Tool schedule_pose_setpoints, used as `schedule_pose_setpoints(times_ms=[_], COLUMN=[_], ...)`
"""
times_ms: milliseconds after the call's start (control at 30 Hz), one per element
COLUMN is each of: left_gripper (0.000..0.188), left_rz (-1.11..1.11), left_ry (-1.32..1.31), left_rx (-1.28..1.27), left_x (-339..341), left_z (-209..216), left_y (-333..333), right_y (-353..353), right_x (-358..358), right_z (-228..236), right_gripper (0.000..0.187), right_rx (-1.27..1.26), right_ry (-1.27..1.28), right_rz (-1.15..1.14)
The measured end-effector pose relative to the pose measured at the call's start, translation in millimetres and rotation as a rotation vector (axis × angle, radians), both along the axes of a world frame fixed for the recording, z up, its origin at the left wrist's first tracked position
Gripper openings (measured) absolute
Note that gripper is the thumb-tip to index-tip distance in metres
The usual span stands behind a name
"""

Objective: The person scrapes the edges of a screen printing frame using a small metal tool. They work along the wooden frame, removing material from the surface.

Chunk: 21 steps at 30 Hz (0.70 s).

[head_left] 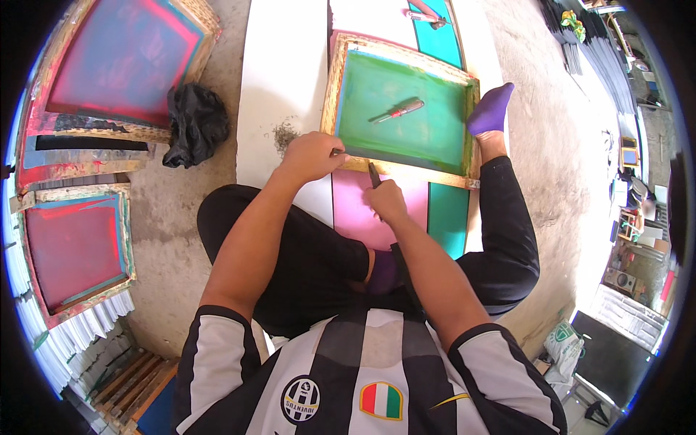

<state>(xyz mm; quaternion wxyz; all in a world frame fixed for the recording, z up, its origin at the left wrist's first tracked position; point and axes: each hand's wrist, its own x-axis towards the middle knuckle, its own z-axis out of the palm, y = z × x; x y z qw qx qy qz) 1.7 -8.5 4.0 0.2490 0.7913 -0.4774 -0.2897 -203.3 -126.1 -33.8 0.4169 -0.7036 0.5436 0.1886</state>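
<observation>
A wooden screen-printing frame (406,168) with green mesh (435,141) lies in front of my crossed legs. My left hand (310,156) is closed at its near left corner, covering that corner. Something small and dark shows at the fingertips; I cannot make it out. My right hand (388,200) grips a dark hand tool (374,175) that looks like pliers, its tip against or just by the near rail. A screwdriver (400,111) with a red and clear handle rests on the mesh. My purple-socked foot (493,109) is beside the frame's right rail.
Beneath the frame is a white board (279,58) with pink and teal panels. Another hand tool (428,17) lies beyond it. To the left are a black plastic bag (196,125) and more printing frames (130,246). A white sack (565,349) stands at the lower right.
</observation>
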Motion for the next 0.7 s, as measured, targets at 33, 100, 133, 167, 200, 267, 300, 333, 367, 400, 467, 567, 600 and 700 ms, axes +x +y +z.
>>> schedule_pose_setpoints(times_ms=[33,100,133,167,200,267,300,333,367,400,467,567,600,700], left_gripper=[0.03,0.03,0.03,0.03,0.029,0.026,0.024,0.023,0.021,0.02,0.018,0.017,0.017,0.017], left_rz=[0.003,0.01,0.014,0.018,0.015,0.009,-0.025,-0.06,-0.096,-0.138,-0.225,-0.237,-0.248,-0.256], left_ry=[0.004,0.008,0.007,0.007,-0.004,-0.027,-0.056,-0.085,-0.114,-0.112,-0.108,-0.21,-0.221,-0.24], left_rx=[0.018,0.038,0.039,0.04,0.011,-0.046,-0.087,-0.127,-0.167,-0.153,-0.123,-0.141,-0.14,-0.159], left_x=[-1.8,-3.4,-3.7,-4.7,-6.3,-10.1,-12.8,-17.4,-20.7,-21.7,-22.2,-26.4,-26.4,-24.1], left_z=[2.4,3.7,0.3,-3.6,-8.0,-16.6,-16.1,-15.7,-15.0,-9.1,3.0,-6.2,-8.9,-14.7], left_y=[-0.2,1.5,3.1,5.2,6.6,10.2,9.9,10.9,12.6,13.0,12.9,16.0,14.7,14.4], right_y=[6.1,9.5,8.1,8.2,8.9,14.1,17.2,22.5,27.0,30.3,35.3,40.1,39.3,36.8], right_x=[-3.3,-7.2,-9.1,-10.9,-11.0,-14.4,-16.6,-18.3,-19.2,-16.4,-10.4,-3.9,-4.1,-3.4], right_z=[-7.5,-16.5,-17.7,-19.3,-16.4,-10.1,-10.1,-10.6,-11.2,-5.3,7.1,28.4,30.6,32.8], right_gripper=[0.03,0.03,0.03,0.031,0.031,0.031,0.031,0.031,0.03,0.03,0.03,0.027,0.027,0.026], right_rx=[-0.029,-0.047,-0.035,-0.023,-0.02,-0.013,-0.018,-0.022,-0.027,0.006,0.073,0.164,0.186,0.188], right_ry=[-0.034,-0.06,-0.053,-0.046,-0.06,-0.087,-0.118,-0.149,-0.18,-0.188,-0.206,-0.258,-0.261,-0.251], right_rz=[-0.032,-0.049,-0.035,-0.02,0.0,0.041,0.068,0.094,0.119,0.127,0.14,0.097,0.084,0.122])
